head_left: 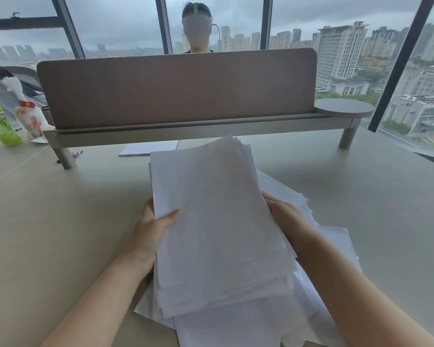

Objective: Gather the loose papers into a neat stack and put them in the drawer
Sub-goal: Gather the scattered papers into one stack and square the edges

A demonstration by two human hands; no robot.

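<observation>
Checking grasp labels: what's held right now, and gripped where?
A stack of papers, held by both hands: left hand grips its left long edge, thumb on top; right hand holds the right long edge.

R hand [285, 216] fingers hidden under papers [218, 221]

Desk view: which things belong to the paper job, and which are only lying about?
Job: held paper stack, in left hand and right hand; loose sheets underneath; separate sheet under the divider.

Lying about: green bottle, snack bag, divider.
</observation>
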